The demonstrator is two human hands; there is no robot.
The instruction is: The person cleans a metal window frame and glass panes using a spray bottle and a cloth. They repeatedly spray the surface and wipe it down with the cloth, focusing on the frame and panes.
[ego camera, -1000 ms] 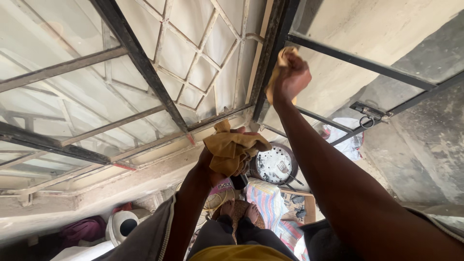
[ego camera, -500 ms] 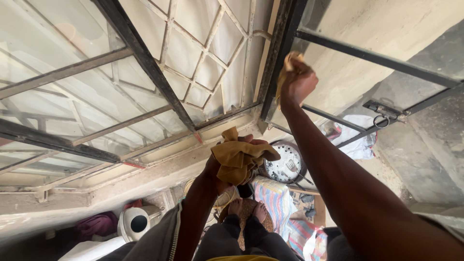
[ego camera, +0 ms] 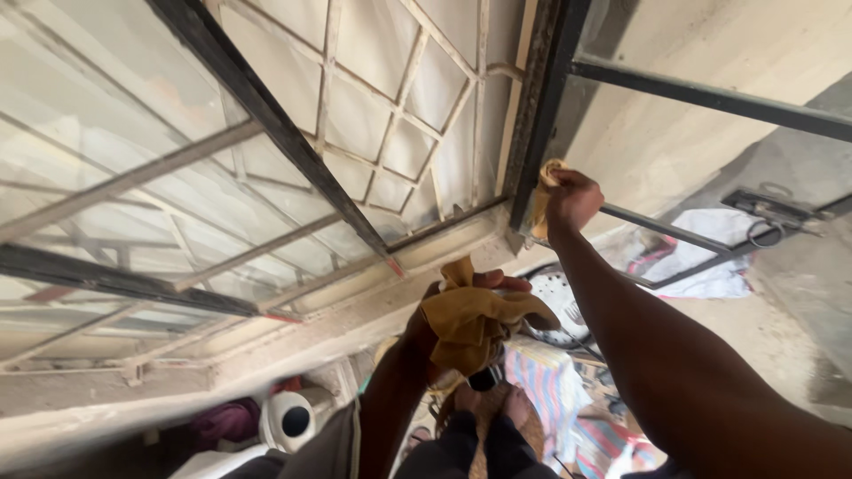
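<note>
Cloth is what both hands are working with. Nearest, at about six o'clock, the person's feet [ego camera: 497, 412] are standing on a striped mat [ego camera: 568, 399], with a white jug-like container [ego camera: 288, 421] lying off at seven o'clock beside something purple.

Just above the feet, the left hand [ego camera: 444, 306] is closing its fingers round a bunched mustard-yellow rag [ego camera: 475, 324]; the thumb is showing over the top of the folds, and the rag is hanging in mid-air in front of the concrete sill [ego camera: 355, 306].

Farther out, at one o'clock, the right arm is stretching up and the right hand [ego camera: 572, 200] is gripping a small tan wad of cloth [ego camera: 543, 195], fingers curled tight round it, and pressing it against the lower end of the dark metal window frame [ego camera: 541, 106]. Beyond, from nine to twelve o'clock, frosted glass panes [ego camera: 373, 53] are sitting behind pale metal grille bars [ego camera: 328, 62]. Off at three o'clock, a dark bar with a latch ring [ego camera: 763, 232] is hanging near a white cloth [ego camera: 701, 253] lying on the ground.
</note>
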